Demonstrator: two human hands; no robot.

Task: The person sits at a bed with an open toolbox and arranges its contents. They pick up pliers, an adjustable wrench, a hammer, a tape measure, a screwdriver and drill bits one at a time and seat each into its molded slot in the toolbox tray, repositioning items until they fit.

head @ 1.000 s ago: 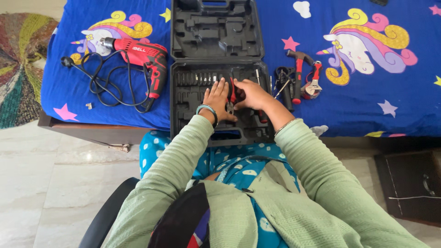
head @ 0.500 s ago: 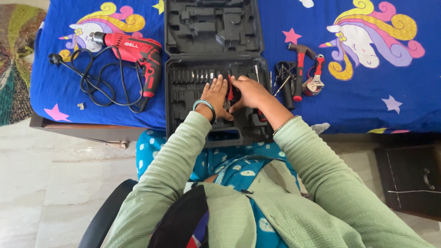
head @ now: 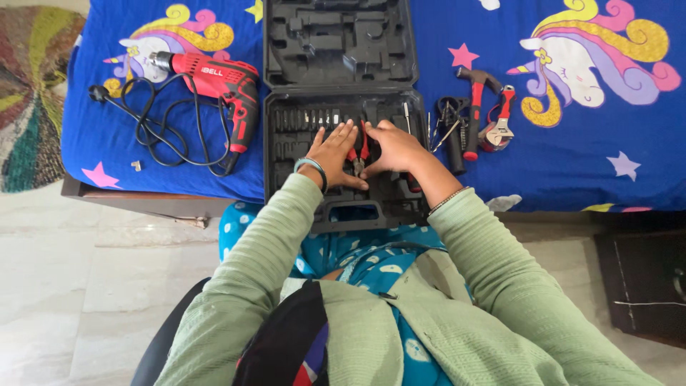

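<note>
The bedsheet is deep blue with pastel unicorns and pink, white and yellow stars. The open tool case is black, the drill red, and the sleeves pale green.

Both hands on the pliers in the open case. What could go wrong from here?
1. The red-handled pliers sit between the left hand and right hand; fingers pressing them into the black case might get pinched.
2. The case's near edge overhangs the bed toward the lap, so hard downward pressure may tip it.
3. The drill's cord lies loose nearby and might snag.
</note>
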